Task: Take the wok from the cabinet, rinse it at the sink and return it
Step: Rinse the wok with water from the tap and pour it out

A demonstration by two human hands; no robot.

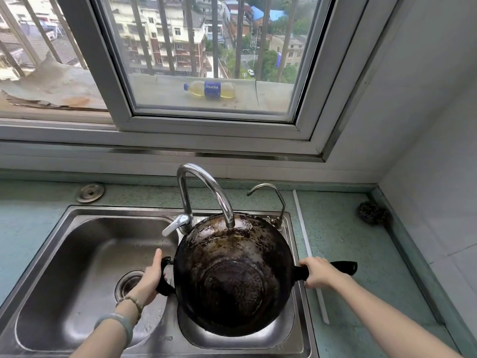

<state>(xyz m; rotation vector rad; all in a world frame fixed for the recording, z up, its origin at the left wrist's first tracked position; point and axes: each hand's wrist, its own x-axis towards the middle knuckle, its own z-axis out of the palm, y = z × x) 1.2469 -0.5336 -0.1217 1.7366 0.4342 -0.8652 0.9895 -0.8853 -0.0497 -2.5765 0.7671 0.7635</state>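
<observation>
A black, stained wok [233, 275] sits over the small right basin of the steel double sink [85, 210], its bowl facing up. The curved tap spout [206, 187] ends just above the wok's far rim; no water stream shows. My left hand [151, 273] grips the wok's short loop handle on the left. My right hand [318, 272] is closed around the long black handle on the right, whose end sticks out past my fingers over the counter.
The large left basin has a drain [129, 281] at its bottom. A small second tap [268, 195] stands behind the wok. A steel scourer [373, 212] lies in the counter's far right corner. The green counter [340, 236] runs beside the sink, under a window.
</observation>
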